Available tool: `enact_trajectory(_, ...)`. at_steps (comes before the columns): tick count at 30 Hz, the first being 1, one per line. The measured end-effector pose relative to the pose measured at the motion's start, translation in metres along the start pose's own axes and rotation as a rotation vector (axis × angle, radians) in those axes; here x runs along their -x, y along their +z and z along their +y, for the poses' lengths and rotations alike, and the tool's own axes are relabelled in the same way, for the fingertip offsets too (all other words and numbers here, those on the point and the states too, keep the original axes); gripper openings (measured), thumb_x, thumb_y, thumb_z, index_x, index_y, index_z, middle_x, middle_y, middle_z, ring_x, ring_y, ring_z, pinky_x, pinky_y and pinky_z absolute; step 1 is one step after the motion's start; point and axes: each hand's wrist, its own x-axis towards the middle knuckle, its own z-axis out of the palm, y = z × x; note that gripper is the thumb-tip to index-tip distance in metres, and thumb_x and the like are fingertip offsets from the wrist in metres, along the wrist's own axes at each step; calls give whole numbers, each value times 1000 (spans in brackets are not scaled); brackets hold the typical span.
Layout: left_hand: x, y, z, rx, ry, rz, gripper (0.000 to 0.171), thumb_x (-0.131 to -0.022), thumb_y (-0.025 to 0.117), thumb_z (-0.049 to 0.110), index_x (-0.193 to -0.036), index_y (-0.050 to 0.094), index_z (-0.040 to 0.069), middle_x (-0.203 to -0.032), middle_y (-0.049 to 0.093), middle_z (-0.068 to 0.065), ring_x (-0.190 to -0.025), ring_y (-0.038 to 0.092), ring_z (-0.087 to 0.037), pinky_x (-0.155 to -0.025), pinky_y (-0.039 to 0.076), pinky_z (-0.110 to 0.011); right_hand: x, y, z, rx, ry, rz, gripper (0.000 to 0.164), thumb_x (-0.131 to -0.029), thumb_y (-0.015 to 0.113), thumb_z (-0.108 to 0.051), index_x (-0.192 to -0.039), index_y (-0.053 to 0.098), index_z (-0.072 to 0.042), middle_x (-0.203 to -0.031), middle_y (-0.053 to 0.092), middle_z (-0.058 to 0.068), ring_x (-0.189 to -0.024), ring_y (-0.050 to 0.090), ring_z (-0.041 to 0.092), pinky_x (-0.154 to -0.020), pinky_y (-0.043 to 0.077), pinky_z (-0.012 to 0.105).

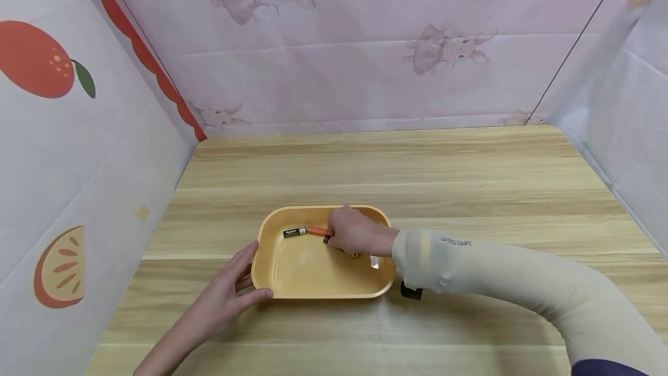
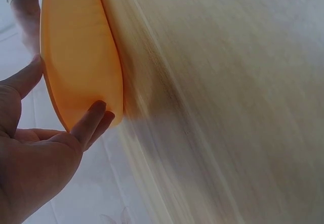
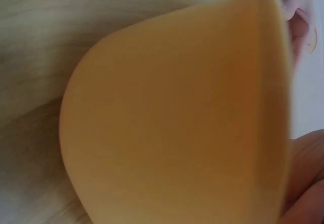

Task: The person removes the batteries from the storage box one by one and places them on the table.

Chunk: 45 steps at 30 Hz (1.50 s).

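A shallow yellow plastic basin (image 1: 313, 296) stands on the table, and my left hand (image 1: 227, 292) holds its left end. In the left wrist view the thumb is at the rim and the fingers lie against the outer wall. My right hand (image 1: 359, 234) reaches down into the basin with bent fingers, their tips hidden beneath it. Beside those fingers lie an orange battery (image 1: 316, 230) and a black battery (image 1: 294, 232), end to end. Partly under the hand are a small dark piece (image 1: 327, 239) and a tiny gold-coloured piece (image 1: 355, 255). I cannot tell what the right fingers grip.
A small shiny, clear-looking piece (image 1: 374, 262) lies at the basin's right end. The wood-grain table (image 1: 443, 167) extends around the basin. Printed cloth walls (image 1: 334, 86) border its back and sides. The right forearm in its pale sleeve (image 1: 485, 266) crosses over the basin's right rim.
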Motion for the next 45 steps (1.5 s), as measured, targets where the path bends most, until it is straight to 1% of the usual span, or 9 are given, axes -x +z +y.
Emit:
enact_trajectory(4, 0, 0, 0, 2, 3, 2, 93, -89, 81, 7, -159, 22, -10, -161, 29, -30, -134, 52, -44, -103, 53, -37, -1, 2, -3, 21, 46, -12, 46, -97, 71, -6, -55, 53, -11, -45, 35, -8, -40, 36, 7, -40, 30, 20)
enact_trajectory(7, 0, 0, 1, -3, 7, 4, 93, -89, 81, 7, -159, 23, -11, -161, 30, -30, -134, 52, -43, -103, 53, -37, -2, 4, -5, 84, 59, 0, 48, -95, 73, -8, -56, 47, -14, -50, 38, -6, -44, 38, 9, -38, 30, 19)
enact_trajectory(13, 1, 0, 1, 5, 10, 2, 93, -89, 81, 8, -158, 23, -11, -160, 30, -30, -134, 52, -44, -103, 53, -37, -4, 9, -6, 184, 63, 14, 32, -93, 75, -9, -66, 56, -11, -62, 50, 0, -53, 46, 12, -43, 38, 23)
enact_trajectory(16, 1, 0, 0, 7, 16, 2, 93, -89, 81, 8, -158, 23, -11, -160, 30, -30, -134, 52, -44, -103, 53, -37, -5, 10, -4, 187, 58, 9, 29, -93, 74, -7, -69, 57, -11, -65, 51, 0, -54, 47, 12, -43, 39, 22)
enact_trajectory(20, 0, 1, 0, 4, 10, -1, 93, -89, 81, 8, -159, 22, -11, -161, 29, -30, -134, 52, -44, -103, 53, -37, -2, 6, -2, 95, 38, 7, 27, -96, 73, -10, -70, 65, -9, -62, 53, -1, -50, 46, 10, -41, 36, 21)
enact_trajectory(25, 0, 1, 0, -7, 5, -4, 93, -89, 81, 8, -159, 22, -11, -161, 28, -30, -134, 52, -44, -103, 54, -37, 7, -12, -4, -16, 8, 19, 13, -96, 72, -12, -85, 75, -7, -68, 63, -3, -51, 52, 7, -44, 42, 19)
enact_trajectory(28, 0, 0, 1, -19, 10, -3, 93, -89, 81, 9, -159, 22, -11, -161, 29, -30, -134, 52, -44, -102, 54, -37, 14, -26, -5, -35, -49, 73, 6, -94, 72, -10, -92, 75, -6, -77, 67, -1, -57, 55, 8, -51, 47, 19)
enact_trajectory(32, 0, 0, 2, -27, 15, -1, 93, -89, 81, 9, -158, 22, -12, -161, 30, -30, -133, 52, -44, -102, 54, -37, 27, -50, -7, -75, -111, 152, 9, -92, 70, -7, -96, 75, -1, -82, 71, 2, -64, 57, 9, -58, 50, 19)
enact_trajectory(45, 0, 0, 0, -7, 33, 5, 93, -88, 82, 7, -157, 23, -13, -160, 30, -31, -132, 53, -45, -102, 54, -37, 80, -113, 5, -320, -19, 229, 14, -99, 64, -7, -107, 70, 2, -86, 70, 10, -73, 67, 22, -62, 62, 32)
